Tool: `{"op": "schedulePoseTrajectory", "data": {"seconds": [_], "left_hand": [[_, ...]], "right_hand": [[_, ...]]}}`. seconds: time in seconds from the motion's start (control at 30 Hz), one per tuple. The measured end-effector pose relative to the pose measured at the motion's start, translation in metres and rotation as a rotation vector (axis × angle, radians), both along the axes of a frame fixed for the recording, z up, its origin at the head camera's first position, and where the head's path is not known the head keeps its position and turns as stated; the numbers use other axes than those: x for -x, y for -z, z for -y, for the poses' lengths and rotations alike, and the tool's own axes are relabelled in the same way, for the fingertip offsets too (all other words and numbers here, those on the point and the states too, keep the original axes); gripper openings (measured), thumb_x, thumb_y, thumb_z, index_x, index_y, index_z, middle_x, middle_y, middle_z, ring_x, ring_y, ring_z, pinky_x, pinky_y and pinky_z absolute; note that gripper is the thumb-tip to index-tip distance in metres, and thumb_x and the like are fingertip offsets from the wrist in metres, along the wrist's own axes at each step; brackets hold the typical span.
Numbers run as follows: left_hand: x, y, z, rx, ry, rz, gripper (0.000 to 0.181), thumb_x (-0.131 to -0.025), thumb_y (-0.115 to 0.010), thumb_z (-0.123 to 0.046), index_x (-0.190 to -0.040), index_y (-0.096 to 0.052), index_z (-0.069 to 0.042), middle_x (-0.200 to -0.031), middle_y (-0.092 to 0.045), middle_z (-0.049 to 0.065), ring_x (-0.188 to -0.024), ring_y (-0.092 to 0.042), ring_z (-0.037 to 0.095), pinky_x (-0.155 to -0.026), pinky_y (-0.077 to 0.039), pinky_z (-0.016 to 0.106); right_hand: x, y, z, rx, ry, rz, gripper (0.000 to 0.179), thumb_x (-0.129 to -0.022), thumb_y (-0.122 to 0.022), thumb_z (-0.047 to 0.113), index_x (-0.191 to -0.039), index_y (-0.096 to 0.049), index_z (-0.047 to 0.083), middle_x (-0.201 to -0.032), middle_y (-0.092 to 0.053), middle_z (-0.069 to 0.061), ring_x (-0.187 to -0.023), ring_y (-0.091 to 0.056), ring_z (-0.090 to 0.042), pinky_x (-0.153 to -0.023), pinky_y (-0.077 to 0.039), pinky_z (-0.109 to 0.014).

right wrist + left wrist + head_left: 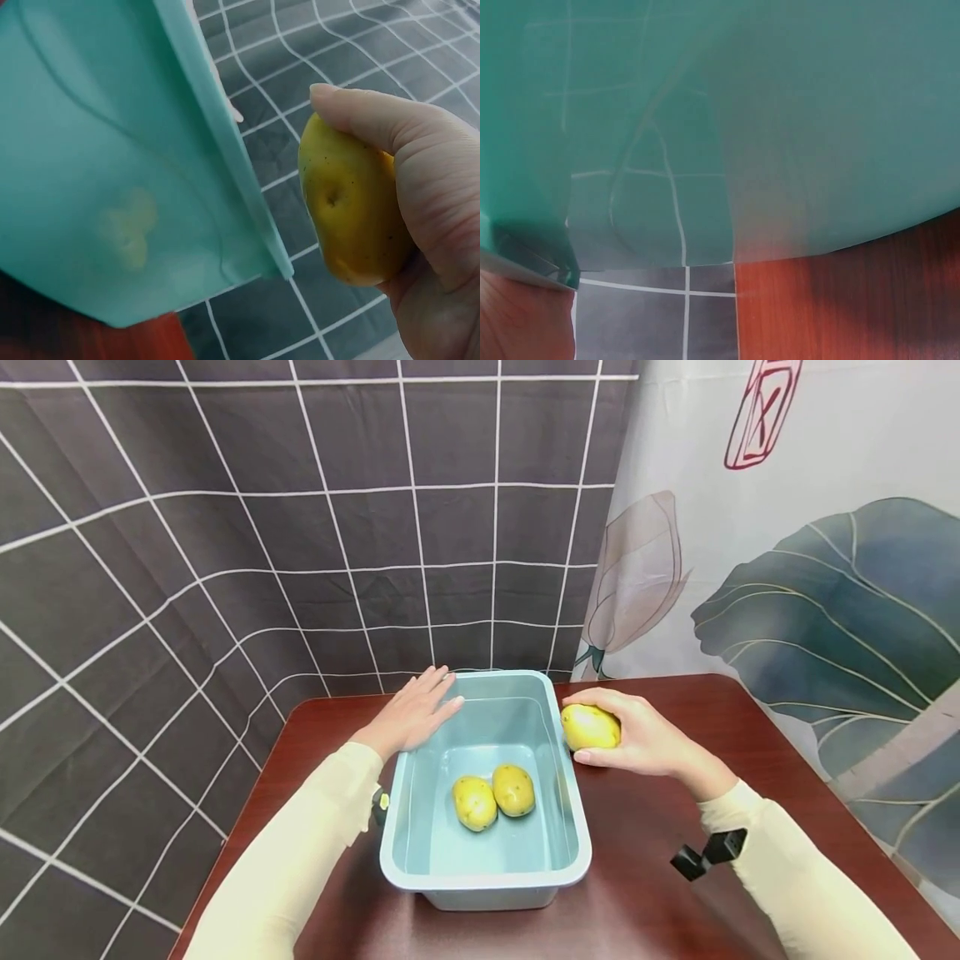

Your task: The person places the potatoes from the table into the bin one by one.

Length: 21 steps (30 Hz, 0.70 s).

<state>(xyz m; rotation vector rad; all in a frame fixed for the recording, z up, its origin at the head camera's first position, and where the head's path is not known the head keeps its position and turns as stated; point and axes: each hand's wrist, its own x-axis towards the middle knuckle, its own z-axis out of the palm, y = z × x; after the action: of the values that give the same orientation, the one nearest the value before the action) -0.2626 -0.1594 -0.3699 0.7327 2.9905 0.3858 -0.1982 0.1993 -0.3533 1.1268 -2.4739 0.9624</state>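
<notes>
A yellow potato [590, 727] is gripped in my right hand [633, 735], just outside the right rim of a light blue plastic tub [486, 882]. The right wrist view shows the thumb and palm around that potato [349, 199], beside the tub's wall [90, 150]. Two more potatoes, one on the left [474, 803] and one on the right [513, 790], lie side by side on the tub's floor. My left hand [414, 710] rests at the tub's far left rim with its fingers extended. The left wrist view is mostly filled by the tub's side [817, 135].
The tub stands on a reddish-brown wooden table [637, 860]. Behind it hangs a dark curtain [450, 527] with a white grid, and a pale leaf-printed cloth [825, 610] hangs to the right. Each wrist wears a small black device.
</notes>
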Motion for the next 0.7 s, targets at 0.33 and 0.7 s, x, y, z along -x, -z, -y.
{"op": "schedulePoseTrajectory", "data": {"seconds": [0.33,0.7], "left_hand": [[0.001,0.005,0.001,-0.005,0.005,-0.011,0.077,-0.095,-0.013,-0.068,-0.155,-0.021,-0.019,-0.161,-0.013,0.001,-0.148,-0.005,0.021,-0.118,-0.005,0.04],[0.002,0.001,0.002,-0.007,-0.004,-0.005,0.077,-0.095,-0.011,-0.068,-0.155,-0.021,-0.02,-0.161,-0.012,-0.001,-0.148,-0.003,0.018,-0.118,-0.004,0.039]], "right_hand": [[0.015,-0.018,0.033,-0.138,-0.064,0.014,0.061,-0.076,-0.079,0.046,-0.127,-0.058,0.023,-0.115,-0.06,0.013,-0.09,-0.057,-0.006,-0.074,-0.049,-0.028],[0.031,-0.031,0.063,-0.286,-0.167,0.069,0.06,-0.078,-0.076,0.046,-0.128,-0.059,0.017,-0.12,-0.06,0.011,-0.096,-0.058,-0.006,-0.08,-0.05,-0.028]]}}
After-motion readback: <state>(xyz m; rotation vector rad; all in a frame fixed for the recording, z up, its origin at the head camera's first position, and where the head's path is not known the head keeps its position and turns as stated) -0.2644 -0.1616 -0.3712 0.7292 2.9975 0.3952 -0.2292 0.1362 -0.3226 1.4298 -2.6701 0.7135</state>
